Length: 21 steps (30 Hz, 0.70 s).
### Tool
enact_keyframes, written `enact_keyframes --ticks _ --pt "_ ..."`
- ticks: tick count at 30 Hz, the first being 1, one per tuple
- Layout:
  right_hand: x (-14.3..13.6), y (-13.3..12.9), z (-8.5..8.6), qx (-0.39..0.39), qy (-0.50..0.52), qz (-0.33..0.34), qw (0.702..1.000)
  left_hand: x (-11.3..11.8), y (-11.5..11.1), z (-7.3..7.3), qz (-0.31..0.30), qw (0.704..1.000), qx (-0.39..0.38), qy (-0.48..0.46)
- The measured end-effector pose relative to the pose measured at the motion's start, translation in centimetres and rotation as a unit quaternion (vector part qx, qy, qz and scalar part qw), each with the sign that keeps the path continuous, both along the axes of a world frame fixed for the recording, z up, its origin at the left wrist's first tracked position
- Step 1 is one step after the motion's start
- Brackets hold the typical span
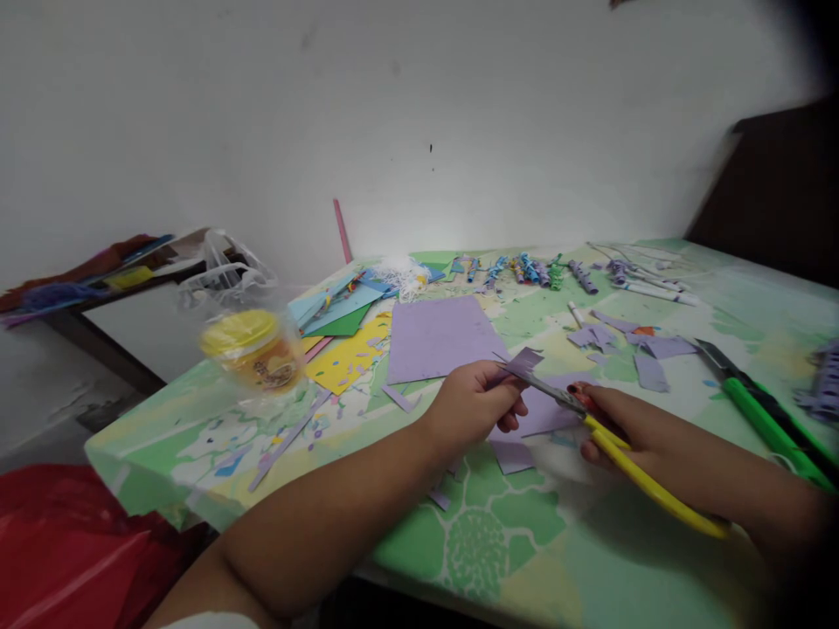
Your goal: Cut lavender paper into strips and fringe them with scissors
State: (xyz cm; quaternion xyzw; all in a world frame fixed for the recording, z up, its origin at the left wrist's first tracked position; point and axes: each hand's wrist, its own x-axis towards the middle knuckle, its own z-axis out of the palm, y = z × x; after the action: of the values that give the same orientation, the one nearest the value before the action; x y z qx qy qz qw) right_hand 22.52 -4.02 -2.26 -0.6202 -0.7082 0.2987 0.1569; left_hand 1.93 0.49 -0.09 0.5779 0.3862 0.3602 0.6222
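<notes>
My left hand (pixel 475 402) pinches a small strip of purple paper (pixel 526 359) between thumb and fingers, its end sticking out to the right. In my right hand (pixel 629 424) is a pair of scissors with yellow handles (pixel 646 489). The metal blades (pixel 547 389) reach left to the purple strip near my left fingertips; whether they are cutting into it I cannot tell. Below both hands lie more purple paper pieces (pixel 515 456). Just beyond my left hand a larger purple sheet (pixel 442 336) rests flat on the table.
A green utility knife (pixel 764 415) lies at the right, near purple scraps (pixel 650 371). Curled paper rolls (pixel 528 269) line the back. Coloured sheets (pixel 347 349) and a yellow-lidded tub (pixel 253 349) in plastic stand left on the patterned tablecloth (pixel 478 542). A red bag (pixel 79 550) is lower left.
</notes>
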Motion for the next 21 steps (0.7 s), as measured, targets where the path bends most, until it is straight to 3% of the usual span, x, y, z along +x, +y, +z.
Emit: enact_keyframes --ticks 16,21 --pt "0.32 0.32 -0.09 0.058 -0.006 -0.015 0.998 -0.1 0.13 -0.24 -0.017 0.998 -0.029 -0.045" --pt "0.64 0.16 -0.35 0.055 -0.006 -0.024 0.998 -0.07 0.26 -0.17 0.019 0.998 -0.015 -0.061"
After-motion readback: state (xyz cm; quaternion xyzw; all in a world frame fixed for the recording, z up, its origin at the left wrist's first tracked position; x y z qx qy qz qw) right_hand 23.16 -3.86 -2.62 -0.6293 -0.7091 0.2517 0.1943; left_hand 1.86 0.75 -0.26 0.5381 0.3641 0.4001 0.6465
